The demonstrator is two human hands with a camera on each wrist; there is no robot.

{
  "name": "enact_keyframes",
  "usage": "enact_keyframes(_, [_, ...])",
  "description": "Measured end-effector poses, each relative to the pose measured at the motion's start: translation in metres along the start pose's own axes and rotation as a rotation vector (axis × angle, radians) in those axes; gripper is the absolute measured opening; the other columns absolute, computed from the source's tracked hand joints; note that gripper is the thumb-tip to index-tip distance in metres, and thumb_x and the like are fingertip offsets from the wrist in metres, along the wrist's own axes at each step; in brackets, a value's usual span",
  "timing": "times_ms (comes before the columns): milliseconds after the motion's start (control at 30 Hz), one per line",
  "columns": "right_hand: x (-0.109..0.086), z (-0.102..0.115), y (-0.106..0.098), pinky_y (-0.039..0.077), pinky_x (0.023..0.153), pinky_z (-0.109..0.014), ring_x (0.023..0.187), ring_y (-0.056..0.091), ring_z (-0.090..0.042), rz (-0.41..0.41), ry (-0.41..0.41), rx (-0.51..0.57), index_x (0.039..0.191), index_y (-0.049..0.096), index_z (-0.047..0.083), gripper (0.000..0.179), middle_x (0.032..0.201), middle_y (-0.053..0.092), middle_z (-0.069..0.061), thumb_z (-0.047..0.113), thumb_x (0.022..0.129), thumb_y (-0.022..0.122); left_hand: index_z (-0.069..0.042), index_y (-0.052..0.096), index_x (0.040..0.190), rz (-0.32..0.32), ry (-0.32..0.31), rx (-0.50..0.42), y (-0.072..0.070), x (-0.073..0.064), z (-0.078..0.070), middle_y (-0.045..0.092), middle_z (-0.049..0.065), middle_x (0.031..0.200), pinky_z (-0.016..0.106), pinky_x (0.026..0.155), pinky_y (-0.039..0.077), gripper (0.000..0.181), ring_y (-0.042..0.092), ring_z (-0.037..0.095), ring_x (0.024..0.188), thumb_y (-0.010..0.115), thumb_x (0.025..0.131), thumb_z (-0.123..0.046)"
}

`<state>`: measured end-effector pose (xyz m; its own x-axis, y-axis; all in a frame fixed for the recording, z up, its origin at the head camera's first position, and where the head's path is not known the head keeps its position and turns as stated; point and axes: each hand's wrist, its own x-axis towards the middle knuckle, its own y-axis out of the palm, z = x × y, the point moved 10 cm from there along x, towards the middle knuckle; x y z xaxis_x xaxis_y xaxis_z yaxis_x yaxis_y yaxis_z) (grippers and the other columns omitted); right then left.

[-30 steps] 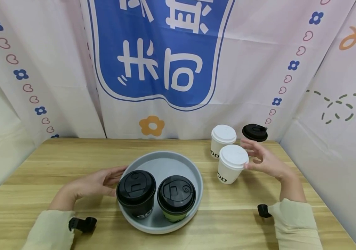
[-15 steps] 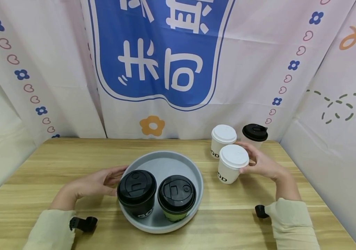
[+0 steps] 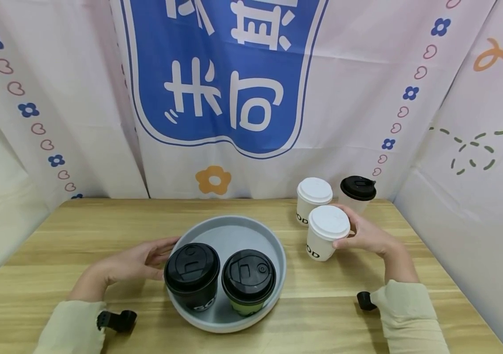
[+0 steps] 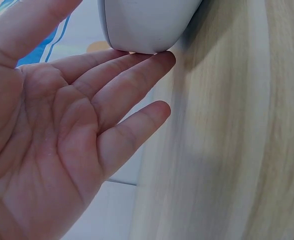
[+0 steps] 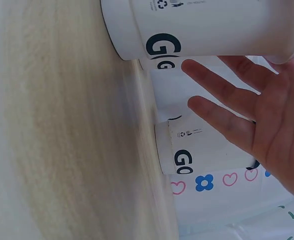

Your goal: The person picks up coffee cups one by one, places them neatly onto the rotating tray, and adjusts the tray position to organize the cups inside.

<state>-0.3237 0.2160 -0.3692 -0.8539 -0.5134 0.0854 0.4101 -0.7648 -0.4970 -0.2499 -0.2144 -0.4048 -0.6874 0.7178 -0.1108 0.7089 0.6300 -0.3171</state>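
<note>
My left hand (image 3: 132,260) is at the left side of a round grey tray (image 3: 229,227). In the left wrist view its fingers (image 4: 132,82) are extended, fingertips right at the tray's wall (image 4: 142,25). Inside the tray stand a black-lidded black cup (image 3: 191,275) and a black-lidded green cup (image 3: 249,278). Over on the right, my right hand (image 3: 368,237) grips a white paper cup (image 3: 327,228) with a white lid, thumb in front and fingers behind. The right wrist view shows this cup (image 5: 212,30) upright, two fingers (image 5: 227,117) stretched below it in the picture.
Just behind the gripped cup stands a second white-lidded cup (image 3: 313,194). A white cup with a black lid (image 3: 357,188) is at the table's back right, partly behind my right hand. A printed cloth (image 3: 353,98) hangs along the back edge of the wooden table (image 3: 114,221).
My right hand has moved left, and its thumb and fingers have closed in around the front white cup. The left hand and tray have stayed in place; the head view shifts slightly.
</note>
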Motion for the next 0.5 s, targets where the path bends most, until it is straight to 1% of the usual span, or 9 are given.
enact_keyframes(67, [0.0002,-0.0009,0.0008,0.043,0.101,-0.046,0.119,0.052,-0.005,-0.001,0.004,0.002,0.15,0.032,0.011,0.088,0.141,0.048,-0.015,0.009,0.077,0.081,0.003,0.008,0.157,-0.003,-0.007,0.004,-0.0003,-0.0004,0.0009,0.007,0.031,0.162,0.008,0.104,0.036,0.093,0.039,-0.003,0.139,0.07,0.09,-0.01])
enact_keyframes(167, [0.0004,-0.0017,0.0013,0.043,0.1,-0.046,0.118,0.052,-0.006,-0.005,0.007,0.006,0.148,0.032,0.011,0.087,0.139,0.049,-0.012,0.009,0.077,0.081,0.003,0.008,0.158,-0.006,-0.013,0.009,-0.0005,-0.0009,0.0012,0.009,0.031,0.162,0.008,0.104,0.037,0.092,0.039,0.006,0.142,0.07,0.09,-0.01])
enact_keyframes(300, [0.0007,-0.0021,0.0015,0.043,0.099,-0.045,0.117,0.053,-0.007,-0.009,0.01,0.017,0.147,0.033,0.01,0.086,0.137,0.05,-0.01,0.01,0.077,0.081,0.003,0.008,0.157,-0.007,-0.013,0.012,-0.0006,-0.0012,0.001,0.009,0.031,0.162,0.009,0.104,0.038,0.092,0.035,0.021,0.145,0.07,0.091,-0.011])
enact_keyframes(367, [0.0011,-0.0019,0.0016,0.043,0.1,-0.045,0.117,0.053,-0.007,-0.009,0.01,0.021,0.147,0.033,0.009,0.086,0.136,0.05,-0.009,0.01,0.077,0.081,0.003,0.008,0.157,-0.008,-0.014,0.011,-0.0006,-0.0011,0.0009,0.009,0.031,0.162,0.009,0.104,0.038,0.091,0.034,0.025,0.146,0.069,0.091,-0.011])
enact_keyframes(433, [0.0014,-0.0019,0.0014,0.043,0.1,-0.044,0.117,0.053,-0.006,-0.011,0.009,0.025,0.147,0.033,0.009,0.085,0.136,0.05,-0.008,0.009,0.077,0.081,0.003,0.008,0.157,-0.007,-0.014,0.009,-0.0006,-0.001,0.0011,0.009,0.031,0.162,0.009,0.104,0.038,0.091,0.035,0.024,0.146,0.069,0.091,-0.011])
enact_keyframes(500, [0.0016,-0.0015,0.0011,0.043,0.1,-0.043,0.117,0.053,-0.006,-0.013,0.005,0.027,0.147,0.033,0.008,0.085,0.135,0.051,-0.006,0.009,0.077,0.081,0.003,0.008,0.157,-0.005,-0.009,0.006,-0.0005,-0.0006,0.0009,0.009,0.031,0.162,0.009,0.104,0.038,0.091,0.037,0.017,0.145,0.069,0.091,-0.011])
